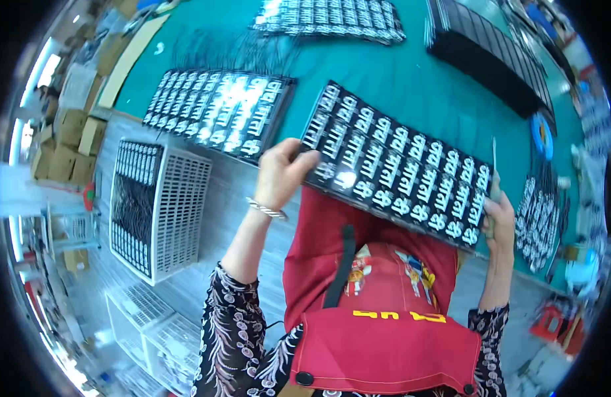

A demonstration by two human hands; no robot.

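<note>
I hold a black rectangular sheet (398,165) covered with rows of shiny silver pieces, lifted just above the edge of the teal table (398,73). My left hand (282,173) grips its left end, thumb on top. My right hand (499,215) grips its right end, and a thin tool or blade sticks up past that corner. A silver bracelet (267,210) is on my left wrist. My red apron (378,304) fills the space below the sheet.
A similar black sheet (219,109) lies on the table to the left, another (332,18) at the far side, and a black stack (491,56) at the far right. A white slatted crate (161,205) stands on the floor left. Small silver pieces (540,218) lie at right.
</note>
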